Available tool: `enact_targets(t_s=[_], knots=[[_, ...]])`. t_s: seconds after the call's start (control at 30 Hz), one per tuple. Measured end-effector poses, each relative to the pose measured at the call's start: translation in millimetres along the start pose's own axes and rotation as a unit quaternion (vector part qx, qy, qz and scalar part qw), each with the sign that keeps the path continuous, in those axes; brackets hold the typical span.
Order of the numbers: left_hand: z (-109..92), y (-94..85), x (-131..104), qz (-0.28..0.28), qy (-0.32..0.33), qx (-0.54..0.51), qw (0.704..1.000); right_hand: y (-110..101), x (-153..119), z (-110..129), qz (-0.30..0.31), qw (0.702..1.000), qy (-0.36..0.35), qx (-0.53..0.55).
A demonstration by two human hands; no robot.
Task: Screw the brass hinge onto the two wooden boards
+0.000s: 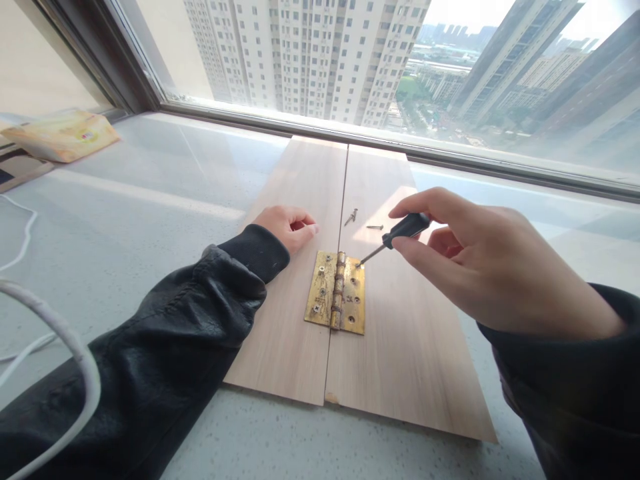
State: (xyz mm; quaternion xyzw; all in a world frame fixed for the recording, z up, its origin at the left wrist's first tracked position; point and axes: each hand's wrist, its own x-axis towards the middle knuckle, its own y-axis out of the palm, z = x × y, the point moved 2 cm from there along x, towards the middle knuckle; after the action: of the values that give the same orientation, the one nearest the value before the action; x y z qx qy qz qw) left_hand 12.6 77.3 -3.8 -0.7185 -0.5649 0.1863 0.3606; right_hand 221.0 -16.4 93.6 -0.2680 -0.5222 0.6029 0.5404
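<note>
A brass butt hinge (335, 292) lies across the seam between two pale wooden boards. Cross-head screws sit in the holes of its left leaf. My right hand (465, 257) grips a screwdriver (406, 229) by its black handle, between thumb and fingers. The screwdriver's tip meets the top hole area of the right leaf, where the lower holes show no screws. On the left board (280, 333), above and left of the hinge, rests my left hand (287, 228), fingers curled in with the thumb against them. Nothing shows in it.
Loose screws (352, 217) lie on the right board (400, 360) above the hinge, one screw (375, 227) apart from the others. A white cable (83, 353) loops at the lower left. A yellowish soft pack (65, 135) stands at the far left, and a window frame (225, 119) borders the sill.
</note>
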Motion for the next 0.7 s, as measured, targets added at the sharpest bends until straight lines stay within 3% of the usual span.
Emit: enact_targets(t_s=[0.7], knots=[[-1,-0.9,-1,0.001,0.0,0.006,1.0,-5,-3,13,-0.023,0.997,-0.01,-0.079]])
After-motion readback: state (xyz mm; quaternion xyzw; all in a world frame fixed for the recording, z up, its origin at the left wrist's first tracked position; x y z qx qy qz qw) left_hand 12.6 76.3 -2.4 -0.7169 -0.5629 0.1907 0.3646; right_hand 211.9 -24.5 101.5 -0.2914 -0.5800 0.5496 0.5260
